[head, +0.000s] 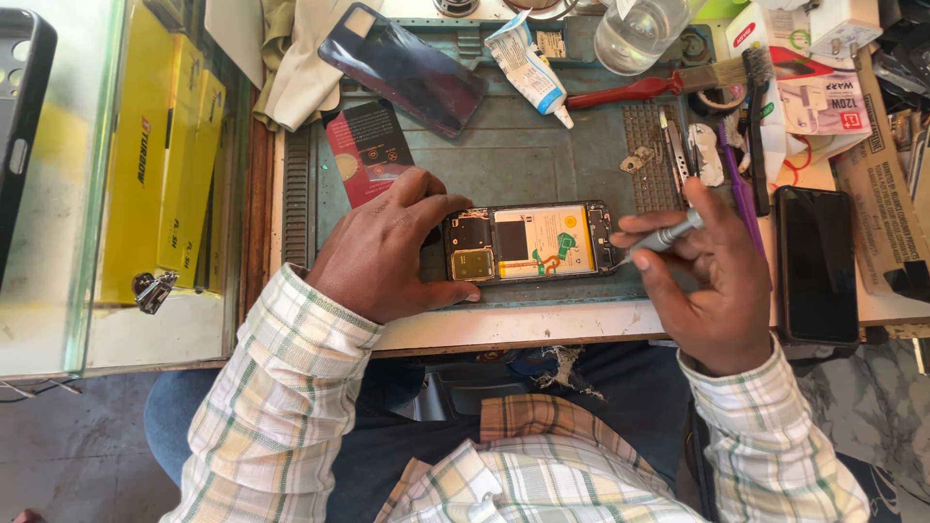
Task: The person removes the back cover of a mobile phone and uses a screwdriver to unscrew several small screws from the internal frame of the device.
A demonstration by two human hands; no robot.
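Note:
An opened phone (531,242) lies flat on the blue-green work mat (542,160), its battery and circuit boards showing. My left hand (387,252) holds the phone's left end, thumb on the near edge and fingers over the top corner. My right hand (712,281) grips a slim silver screwdriver (664,237). Its tip touches the phone's right end.
A dark back cover (405,68), a red card (366,150), a glue tube (528,68), a red-handled brush (668,85) and a clear cup (639,34) lie on the mat. Tweezers and small tools (683,155) sit right. A black phone (816,263) rests beside my right hand. Yellow boxes (170,160) stand left.

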